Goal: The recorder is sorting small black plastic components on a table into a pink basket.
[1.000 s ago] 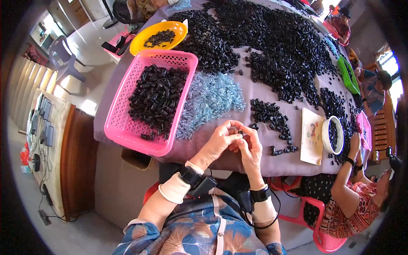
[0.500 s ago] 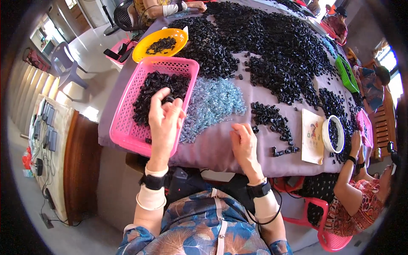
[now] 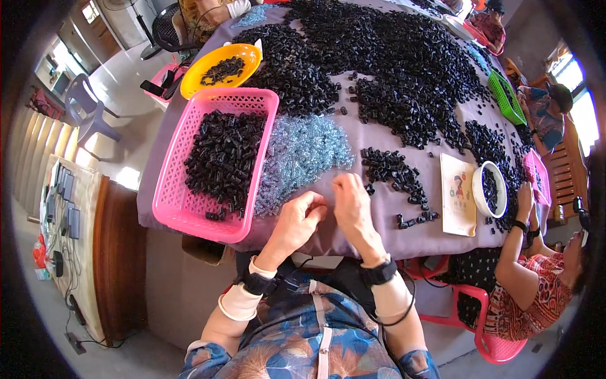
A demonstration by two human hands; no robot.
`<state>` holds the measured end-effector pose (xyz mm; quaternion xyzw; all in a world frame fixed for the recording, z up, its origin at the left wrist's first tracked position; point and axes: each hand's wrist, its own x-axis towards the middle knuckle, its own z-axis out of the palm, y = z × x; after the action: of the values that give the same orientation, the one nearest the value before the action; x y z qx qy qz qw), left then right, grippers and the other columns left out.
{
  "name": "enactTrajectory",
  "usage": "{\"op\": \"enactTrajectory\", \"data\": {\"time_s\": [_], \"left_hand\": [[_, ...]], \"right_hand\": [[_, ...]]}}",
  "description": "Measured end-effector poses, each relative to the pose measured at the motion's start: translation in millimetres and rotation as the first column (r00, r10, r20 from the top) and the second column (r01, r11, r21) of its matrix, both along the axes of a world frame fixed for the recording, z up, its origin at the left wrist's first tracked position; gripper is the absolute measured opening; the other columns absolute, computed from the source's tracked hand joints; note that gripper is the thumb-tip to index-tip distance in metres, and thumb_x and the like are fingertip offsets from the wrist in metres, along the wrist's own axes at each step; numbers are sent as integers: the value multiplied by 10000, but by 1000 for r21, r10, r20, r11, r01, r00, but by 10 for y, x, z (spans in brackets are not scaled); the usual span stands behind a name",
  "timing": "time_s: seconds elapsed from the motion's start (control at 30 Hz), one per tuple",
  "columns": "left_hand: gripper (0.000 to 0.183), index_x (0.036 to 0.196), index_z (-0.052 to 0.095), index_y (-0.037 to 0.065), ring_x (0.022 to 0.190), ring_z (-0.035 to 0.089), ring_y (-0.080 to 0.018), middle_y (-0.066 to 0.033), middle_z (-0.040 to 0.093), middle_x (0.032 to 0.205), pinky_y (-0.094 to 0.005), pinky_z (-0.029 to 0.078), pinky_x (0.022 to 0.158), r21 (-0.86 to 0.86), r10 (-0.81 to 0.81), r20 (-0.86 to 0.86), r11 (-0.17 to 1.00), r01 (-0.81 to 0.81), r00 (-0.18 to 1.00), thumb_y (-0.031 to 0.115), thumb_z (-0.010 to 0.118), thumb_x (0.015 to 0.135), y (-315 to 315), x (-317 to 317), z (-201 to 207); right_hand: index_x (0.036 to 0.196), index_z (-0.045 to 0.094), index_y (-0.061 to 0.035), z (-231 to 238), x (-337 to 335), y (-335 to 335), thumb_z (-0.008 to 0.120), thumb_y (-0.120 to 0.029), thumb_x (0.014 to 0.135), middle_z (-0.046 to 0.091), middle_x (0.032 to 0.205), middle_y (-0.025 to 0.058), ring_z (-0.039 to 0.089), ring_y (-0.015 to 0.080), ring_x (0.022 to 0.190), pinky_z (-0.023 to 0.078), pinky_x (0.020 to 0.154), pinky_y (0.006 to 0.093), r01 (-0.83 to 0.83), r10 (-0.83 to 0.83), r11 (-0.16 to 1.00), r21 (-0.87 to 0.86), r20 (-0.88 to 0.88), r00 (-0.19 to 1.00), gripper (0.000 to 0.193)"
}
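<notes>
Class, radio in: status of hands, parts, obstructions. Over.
Left hand, right hand curled, contents unseen. Pale-blue pile ahead. Black parts in pink basket, left. Nothing visibly blocking either hand.

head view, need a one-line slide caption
Left hand and right hand close together before pale-blue pieces, beside a pink basket of black parts.

Blue leaf-print shirt (image 3: pixel 284 344); cream forearm bands (image 3: pixel 239 302); black wrist straps (image 3: pixel 379 273)
</notes>
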<state>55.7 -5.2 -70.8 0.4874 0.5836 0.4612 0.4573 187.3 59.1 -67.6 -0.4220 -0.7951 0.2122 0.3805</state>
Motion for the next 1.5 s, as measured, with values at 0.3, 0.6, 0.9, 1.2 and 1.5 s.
{"op": "enactTrajectory", "data": {"time_s": [0.3, 0.6, 0.9, 1.2, 1.5], "left_hand": [[192, 951, 594, 33, 675, 577, -141, -64, 596, 806, -261, 460, 598, 266, -21, -266, 959, 95, 964, 0, 631, 765, 406, 567, -21], [237, 945, 593, 113, 720, 607, -240, -63, 587, 822, -362, 474, 605, 207, 45, -514, 976, 73, 857, 133, 671, 722, 609, 849, -108], [173, 893, 627, 143, 731, 604, -249, -53, 574, 826, -366, 482, 616, 200, 64, -605, 977, 74, 794, 189, 661, 730, 609, 886, -43], [181, 865, 622, 107, 687, 594, -252, -67, 565, 804, -362, 463, 585, 277, 79, -508, 958, 75, 858, 104, 687, 696, 541, 816, -80], [159, 865, 611, 12, 564, 560, -172, -104, 586, 741, -281, 444, 531, 336, 8, -295, 937, 96, 956, -14, 661, 716, 417, 634, -79]], "right_hand": [[923, 524, 11, -207, 664, -212, 486, 33, 837, 516, 842, 147, 524, 283, 750, 444, 681, 336, 280, -336, 934, -222, -273, 902, 96], [963, 502, -31, -277, 666, -239, 462, -8, 911, 453, 627, -8, 410, 52, 503, 366, 449, 201, 226, -372, 908, -352, -430, 823, 70], [967, 502, -27, -263, 674, -251, 461, 3, 910, 467, 648, -7, 424, 51, 522, 367, 470, 201, 232, -364, 913, -336, -409, 837, 77], [968, 499, -26, -264, 686, -259, 459, 4, 911, 467, 660, -5, 427, 53, 528, 373, 474, 201, 224, -355, 917, -332, -418, 836, 76], [934, 535, -9, -242, 699, -279, 487, 73, 855, 516, 852, 48, 482, 80, 601, 421, 512, 208, 138, -299, 927, -348, -467, 832, 124]]}}
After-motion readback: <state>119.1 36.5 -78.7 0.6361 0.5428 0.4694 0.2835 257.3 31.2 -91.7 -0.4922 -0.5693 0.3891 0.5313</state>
